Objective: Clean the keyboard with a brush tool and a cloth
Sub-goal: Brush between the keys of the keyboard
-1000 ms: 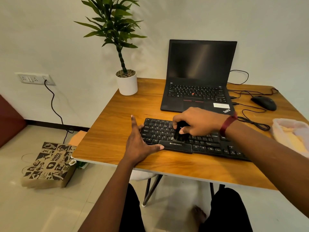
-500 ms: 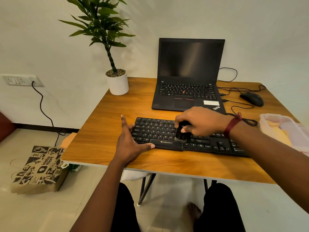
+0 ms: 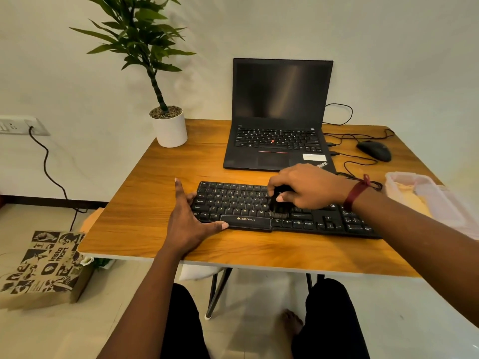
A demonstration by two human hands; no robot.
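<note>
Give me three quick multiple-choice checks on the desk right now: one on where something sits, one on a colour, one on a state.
1. Where is the potted plant?
A. far-left corner of the table
B. on the floor
C. right of the mouse

2. What colour is the band on the right wrist?
A. green
B. dark red
C. white

3. What is the right hand doing?
A. resting empty
B. typing on the laptop
C. holding a brush on the keyboard

Answers: 1 A, its white pot stands at that corner. 2 B, the wristband is maroon. 3 C, bristles meet the keys while the left hand steadies the keyboard's left end.
</note>
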